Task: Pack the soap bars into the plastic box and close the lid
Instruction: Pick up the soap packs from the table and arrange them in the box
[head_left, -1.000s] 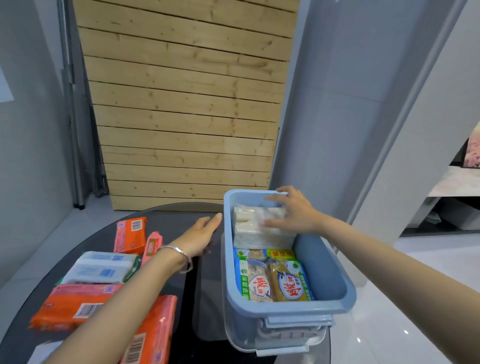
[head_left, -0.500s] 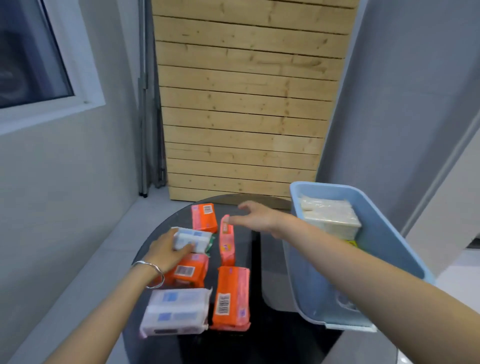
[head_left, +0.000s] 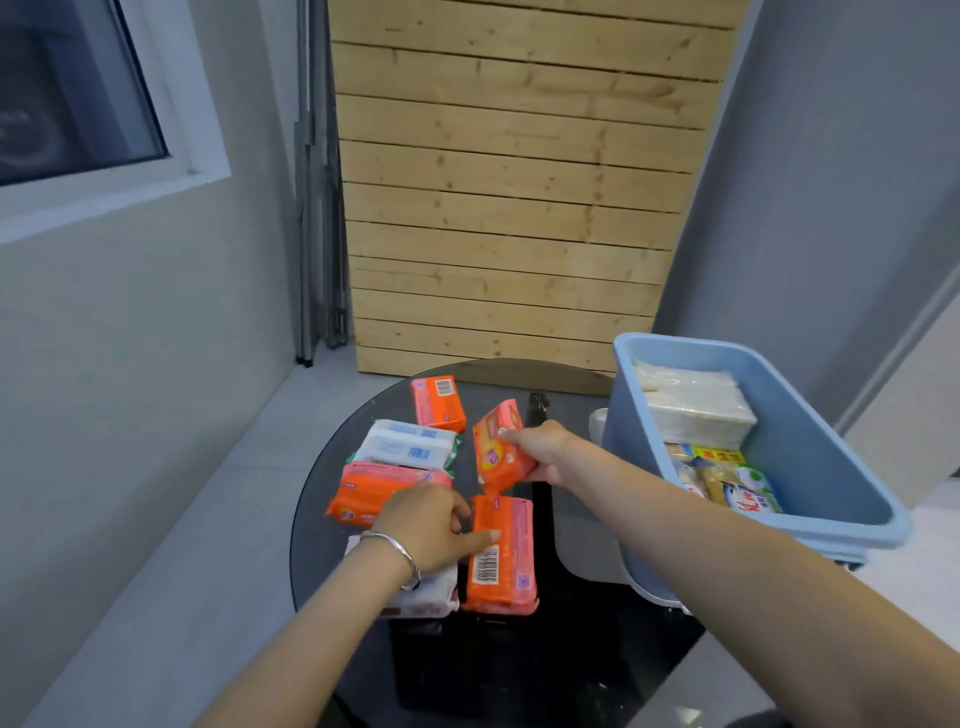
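Soap packs lie scattered on the dark round glass table (head_left: 332, 519) in the lower middle of the frame, with a pale blue plastic box (head_left: 810, 467) standing at the table's right edge, open-topped and already partly filled. The right hand (head_left: 540, 452) reaches in from the lower right and is closed around a tilted orange soap pack (head_left: 496, 447) at the centre of the frame, thumb on its upper face and fingers wrapped beneath, the pack lifted clear of the others. The left hand (head_left: 431, 525) comes in from the lower left, a silver bangle (head_left: 397, 551) on its wrist; its fingers are loosely spread, the thumb resting on a long orange pack with a barcode (head_left: 501, 556) that lies flat just below the held one, the other fingers curled over the near end of a wide orange pack (head_left: 374, 488) to the left. Whether it grips either pack cannot be told. A white pack with blue print (head_left: 408, 444) sits just above that wide pack, a small orange bar with a barcode (head_left: 439, 402) lies farther up the frame, and a pale pack (head_left: 431, 597) is mostly hidden under the left wrist. Inside the box, a clear-wrapped white bundle (head_left: 696, 405) fills the far end, and colourful yellow, green and blue soap packets (head_left: 727, 478) lie nearer.
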